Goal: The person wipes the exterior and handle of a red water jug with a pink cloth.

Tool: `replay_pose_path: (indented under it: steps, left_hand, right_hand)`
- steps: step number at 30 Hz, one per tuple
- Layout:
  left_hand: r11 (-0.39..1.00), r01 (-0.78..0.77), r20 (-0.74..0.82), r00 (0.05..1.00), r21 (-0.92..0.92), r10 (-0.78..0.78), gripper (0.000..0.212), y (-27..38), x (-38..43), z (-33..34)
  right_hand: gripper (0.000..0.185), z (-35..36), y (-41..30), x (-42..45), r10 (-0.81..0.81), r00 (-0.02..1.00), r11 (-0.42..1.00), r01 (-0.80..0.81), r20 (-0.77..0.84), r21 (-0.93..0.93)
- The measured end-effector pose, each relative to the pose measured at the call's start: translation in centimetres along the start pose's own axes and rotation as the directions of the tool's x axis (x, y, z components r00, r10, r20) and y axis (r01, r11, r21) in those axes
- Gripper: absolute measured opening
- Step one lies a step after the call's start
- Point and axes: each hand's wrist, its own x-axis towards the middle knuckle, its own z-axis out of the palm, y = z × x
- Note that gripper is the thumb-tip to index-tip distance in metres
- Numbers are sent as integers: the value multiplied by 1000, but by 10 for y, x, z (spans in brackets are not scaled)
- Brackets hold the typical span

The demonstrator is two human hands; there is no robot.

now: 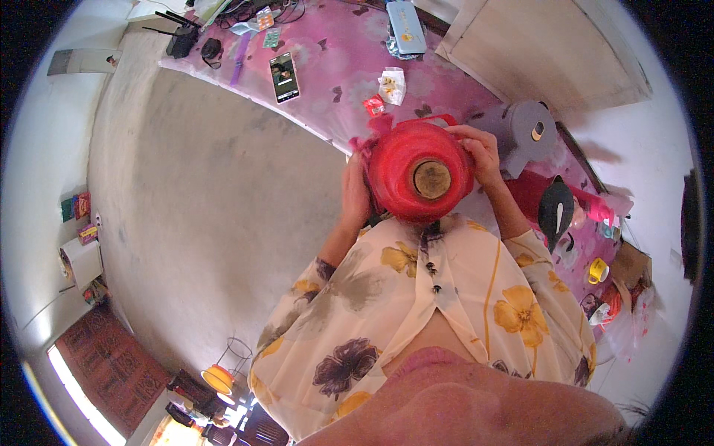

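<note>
A red vacuum flask (390, 173) with a round cork stopper (432, 179) in its mouth is right in front of my chest, seen from above. My left hand (356, 192) lies against its left side. A crumpled pink cloth (365, 146) shows between that hand and the flask. On the far right side my right hand (482, 153) grips the flask near its red handle (427, 119). The fingers of both hands are partly hidden, and so is the flask's lower body.
A table with a pink floral cover (346, 50) runs ahead and to my right. On it are a smartphone (285, 78), a red wrapper (374, 105), a light-blue case (406, 28), a grey lidded vessel (532, 131) and a yellow cup (598, 270). Bare floor (223, 184) lies left.
</note>
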Motion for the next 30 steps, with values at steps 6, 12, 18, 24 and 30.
replay_pose_path:
  steps: [6,12,18,24,30]
  left_hand:
    - [862,-158,484,868,482,-112,44,9,94,-6]
    - [578,-534,711,693,618,-119,40,-77,166,-53]
    - [899,-20,134,990,437,-43,50,-90,76,-68]
    - [972,71,-133,986,-226,-102,61,-49,-1,-16]
    - [963,-33,80,997,269,12,57,17,24,10]
  right_hand:
    - [45,2,-10,1,-67,998,998,67,-5,-5]
    - [44,2,-8,3,-28,1000,1000,28,-13,1]
    - [45,-3,0,0,-10,1000,1000,10,-4,-4]
    - [40,6,-1,4,-25,999,996,27,-21,89]
    - [42,-5,-5,0,21,1000,999,-21,3,26]
